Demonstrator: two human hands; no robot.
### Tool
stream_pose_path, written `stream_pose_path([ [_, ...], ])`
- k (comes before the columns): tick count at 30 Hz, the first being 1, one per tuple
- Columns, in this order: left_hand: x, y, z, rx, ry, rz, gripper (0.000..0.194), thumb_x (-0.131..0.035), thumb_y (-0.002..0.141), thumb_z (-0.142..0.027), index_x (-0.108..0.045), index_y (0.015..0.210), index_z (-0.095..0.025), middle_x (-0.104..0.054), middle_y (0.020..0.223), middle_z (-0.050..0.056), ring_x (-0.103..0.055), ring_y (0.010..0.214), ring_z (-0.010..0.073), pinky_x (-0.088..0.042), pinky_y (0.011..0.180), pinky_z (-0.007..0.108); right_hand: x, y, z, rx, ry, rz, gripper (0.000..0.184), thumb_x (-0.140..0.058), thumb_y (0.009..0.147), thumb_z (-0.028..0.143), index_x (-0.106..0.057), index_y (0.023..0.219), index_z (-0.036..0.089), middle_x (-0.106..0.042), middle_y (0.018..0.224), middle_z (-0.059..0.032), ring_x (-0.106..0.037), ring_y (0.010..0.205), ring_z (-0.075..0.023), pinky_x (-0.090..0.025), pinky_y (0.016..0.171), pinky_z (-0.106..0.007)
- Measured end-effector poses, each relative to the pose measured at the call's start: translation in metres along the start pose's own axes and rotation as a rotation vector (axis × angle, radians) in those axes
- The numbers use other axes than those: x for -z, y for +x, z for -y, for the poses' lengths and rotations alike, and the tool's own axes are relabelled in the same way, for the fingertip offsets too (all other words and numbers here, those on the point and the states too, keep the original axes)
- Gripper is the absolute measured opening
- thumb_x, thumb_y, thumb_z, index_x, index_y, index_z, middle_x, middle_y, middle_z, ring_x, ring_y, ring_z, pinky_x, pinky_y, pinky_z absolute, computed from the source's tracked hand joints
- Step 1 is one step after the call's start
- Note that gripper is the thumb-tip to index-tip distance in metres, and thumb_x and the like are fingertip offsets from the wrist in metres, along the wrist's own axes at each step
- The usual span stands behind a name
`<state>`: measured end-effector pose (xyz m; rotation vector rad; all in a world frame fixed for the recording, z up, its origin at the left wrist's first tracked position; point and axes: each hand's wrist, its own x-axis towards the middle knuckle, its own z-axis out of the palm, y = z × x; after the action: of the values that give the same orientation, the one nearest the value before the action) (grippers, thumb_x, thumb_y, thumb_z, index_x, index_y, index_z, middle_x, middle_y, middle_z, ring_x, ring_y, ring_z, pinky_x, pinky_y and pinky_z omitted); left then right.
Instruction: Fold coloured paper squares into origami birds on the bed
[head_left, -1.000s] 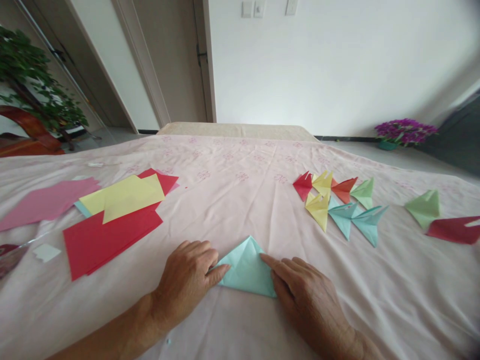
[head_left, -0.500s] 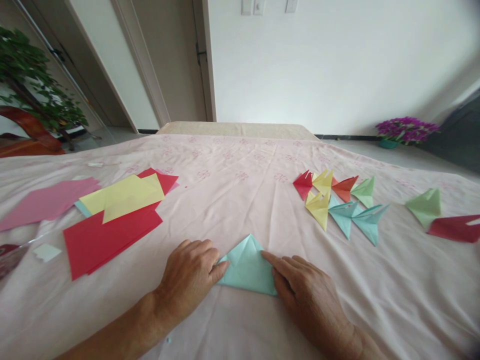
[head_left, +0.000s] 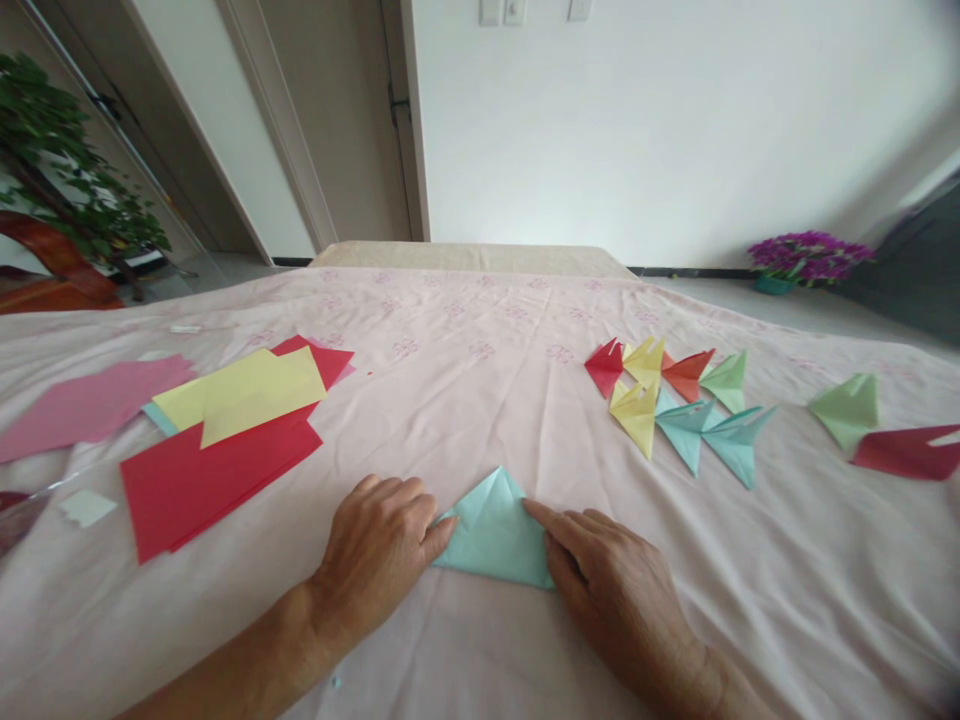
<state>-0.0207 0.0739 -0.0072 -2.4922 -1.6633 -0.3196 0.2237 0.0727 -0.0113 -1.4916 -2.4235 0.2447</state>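
A folded teal paper triangle [head_left: 491, 530] lies flat on the pink tablecloth [head_left: 487, 390] close to me. My left hand [head_left: 375, 555] rests at its left corner with curled fingers, the thumb tip pinned on the paper. On the other side, my right hand [head_left: 615, 590] lies flat, its stretched fingers along the triangle's right edge and the index fingertip on the paper.
Loose sheets lie at left: red [head_left: 217, 475], yellow [head_left: 240, 395], pink [head_left: 82, 400], plus a white scrap [head_left: 86, 507]. Several folded paper shapes [head_left: 675, 400] cluster at right, with a green one [head_left: 847, 408] and a red one [head_left: 904, 452] farther out. A potted tree [head_left: 67, 180] stands far left.
Both hands have stayed on the teal triangle; only the view has shifted very slightly.
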Motion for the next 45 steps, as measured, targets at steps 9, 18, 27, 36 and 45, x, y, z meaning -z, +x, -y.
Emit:
stream_pose_path([
  [9, 0.003, -0.002, -0.003, -0.042, 0.04, -0.112, 0.011, -0.059, 0.088, -0.03, -0.062, 0.087, -0.019, -0.063, 0.087, 0.005, -0.054, 0.081, 0.0218, -0.039, 0.073, 0.037, 0.001, 0.0, 0.003, -0.024, -0.031, 0.004, 0.036, -0.046, 0.088, 0.02, -0.063, 0.12, 0.027, -0.07, 0.081, -0.0015, -0.063, 0.073, -0.0185, -0.043, 0.063, -0.029],
  [18, 0.005, -0.013, -0.007, -0.453, -0.17, -0.078, 0.021, -0.046, 0.094, -0.011, -0.06, 0.109, -0.016, -0.067, 0.091, 0.003, -0.062, 0.086, 0.015, -0.052, 0.08, 0.028, -0.001, -0.002, 0.006, -0.017, -0.099, -0.005, 0.035, -0.048, 0.089, 0.022, -0.06, 0.121, 0.027, -0.068, 0.08, 0.0003, -0.06, 0.075, -0.0178, -0.038, 0.063, -0.03],
  [27, 0.016, -0.05, -0.052, -0.23, 0.082, 0.113, 0.065, -0.061, 0.084, -0.047, -0.042, 0.14, -0.02, -0.049, 0.139, 0.02, -0.048, 0.128, 0.0335, -0.047, 0.1, 0.045, 0.007, -0.007, 0.009, 0.116, -0.309, -0.126, 0.031, -0.053, 0.091, 0.025, -0.058, 0.121, 0.022, -0.062, 0.097, -0.0075, -0.05, 0.085, -0.0235, -0.035, 0.069, -0.035],
  [36, 0.008, -0.057, -0.049, -0.18, -0.001, 0.085, 0.08, -0.065, 0.074, -0.061, -0.042, 0.14, -0.021, -0.039, 0.147, 0.02, -0.042, 0.132, 0.0348, -0.042, 0.104, 0.048, 0.008, -0.021, 0.017, 0.55, -0.248, 0.005, 0.025, -0.053, 0.093, 0.023, -0.056, 0.118, 0.017, -0.058, 0.089, -0.004, -0.047, 0.075, -0.019, -0.037, 0.065, -0.034],
  [45, 0.013, -0.076, -0.014, -0.238, 0.043, 0.062, 0.071, -0.065, 0.08, -0.049, -0.043, 0.139, -0.014, -0.043, 0.145, 0.018, -0.041, 0.134, 0.0316, -0.038, 0.109, 0.046, 0.021, -0.05, 0.003, 0.449, -0.304, 0.008, 0.024, -0.05, 0.09, 0.012, -0.057, 0.113, 0.015, -0.062, 0.094, -0.006, -0.052, 0.074, -0.0187, -0.04, 0.064, -0.033],
])
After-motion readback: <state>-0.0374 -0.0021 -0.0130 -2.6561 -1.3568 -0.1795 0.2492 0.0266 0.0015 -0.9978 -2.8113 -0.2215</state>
